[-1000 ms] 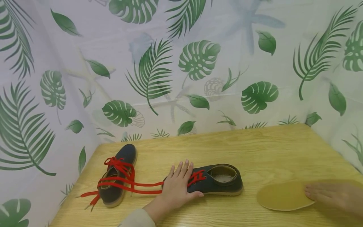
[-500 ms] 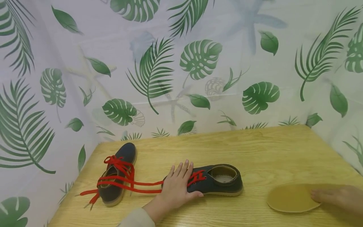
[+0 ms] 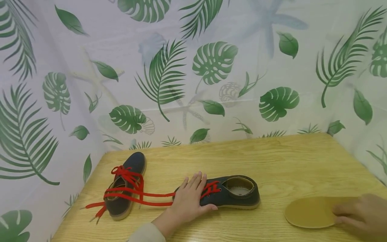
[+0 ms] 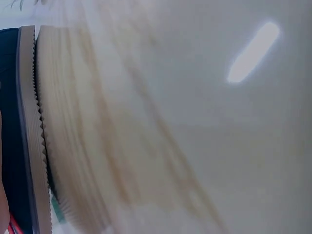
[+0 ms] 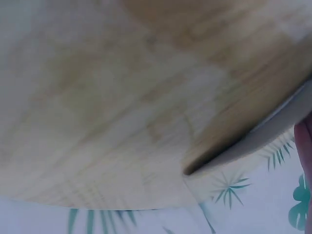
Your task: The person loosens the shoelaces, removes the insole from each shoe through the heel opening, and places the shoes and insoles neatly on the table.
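A dark blue shoe (image 3: 239, 200) with red laces lies in mid-table, its toe to the left. My left hand (image 3: 188, 198) rests across its front, fingers straight over the toe and thumb along the near side. In the left wrist view, the ridged sole edge (image 4: 36, 146) shows at the left. Farther right, my right hand (image 3: 359, 215) pinches a flat yellowish insole (image 3: 311, 211) by its right part, covering that end. The right wrist view has the insole (image 5: 258, 141) slanting up from the tabletop at its tip, a finger (image 5: 304, 151) at the edge.
A second dark blue shoe (image 3: 136, 164) with red laces stands at the left of the wooden table (image 3: 272, 158). Long red laces (image 3: 157, 199) stretch between the two shoes. A white leaf-print cloth (image 3: 211, 121) rises behind and at both sides.
My right hand and the insole have shifted a little to the right, and its fingers have gone from lying flat on the insole to gripping it. My left hand stays in place.
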`<state>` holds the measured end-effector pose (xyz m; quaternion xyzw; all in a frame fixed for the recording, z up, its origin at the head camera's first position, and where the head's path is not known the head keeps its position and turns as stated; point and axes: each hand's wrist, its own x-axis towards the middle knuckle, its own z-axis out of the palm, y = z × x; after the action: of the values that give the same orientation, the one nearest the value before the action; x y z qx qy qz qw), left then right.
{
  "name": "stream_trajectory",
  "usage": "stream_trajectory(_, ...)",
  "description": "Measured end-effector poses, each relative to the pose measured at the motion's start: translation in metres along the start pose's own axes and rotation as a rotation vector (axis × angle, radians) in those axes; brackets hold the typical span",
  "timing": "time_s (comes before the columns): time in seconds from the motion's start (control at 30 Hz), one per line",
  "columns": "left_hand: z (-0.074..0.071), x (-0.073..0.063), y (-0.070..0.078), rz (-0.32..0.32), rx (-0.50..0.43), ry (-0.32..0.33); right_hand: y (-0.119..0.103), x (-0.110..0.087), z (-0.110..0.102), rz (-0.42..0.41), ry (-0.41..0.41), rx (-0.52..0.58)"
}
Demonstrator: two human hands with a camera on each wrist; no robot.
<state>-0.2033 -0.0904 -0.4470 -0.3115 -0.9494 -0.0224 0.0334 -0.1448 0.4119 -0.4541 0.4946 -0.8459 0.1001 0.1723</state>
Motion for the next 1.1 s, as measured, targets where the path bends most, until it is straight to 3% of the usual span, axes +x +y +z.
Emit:
stream_trajectory(0.17, -0.009, -0.004, 0.004, 0.042, -0.063, 0.067, 0.0, 0.027, -0.009, -0.002, 0.018, -0.003)
stream_trajectory(0.23, -0.014, -0.006, 0.008, 0.061, -0.144, 0.143, -0.001, 0.039, -0.014, 0.03, 0.014, -0.017)
stream_trajectory(0.33, -0.023, -0.009, 0.017, 0.136, -0.311, 0.304, -0.002, 0.058, -0.021, 0.112, -0.019, -0.036)
stream_trajectory(0.47, -0.032, -0.01, 0.029, 0.252, -0.458, 0.461, 0.001, 0.084, -0.029, 0.211, -0.083, 0.088)
stream_trajectory(0.63, -0.036, -0.011, 0.042, 0.316, -0.631, 0.537, 0.009, 0.12, -0.039, 0.276, -0.159, 0.307)
stream_trajectory(0.7, -0.038, -0.011, 0.046, 0.292, -0.785, 0.496, 0.01, 0.134, -0.042, 0.317, -0.211, 0.366)
stream_trajectory(0.77, -0.041, -0.012, 0.05, 0.201, -0.988, 0.395, 0.01, 0.147, -0.044, 0.375, -0.264, 0.411)
stream_trajectory(0.9, -0.046, -0.01, 0.056, -0.132, -1.403, 0.13, 0.009, 0.17, -0.042, 0.5, -0.366, 0.541)
stream_trajectory(1.0, -0.047, -0.007, 0.058, -0.345, -1.598, -0.069, 0.008, 0.185, -0.036, 0.613, -0.431, 0.673)
stream_trajectory(1.1, -0.047, -0.008, 0.062, -0.503, -1.802, -0.284, 0.005, 0.199, -0.031, 0.747, -0.484, 0.785)
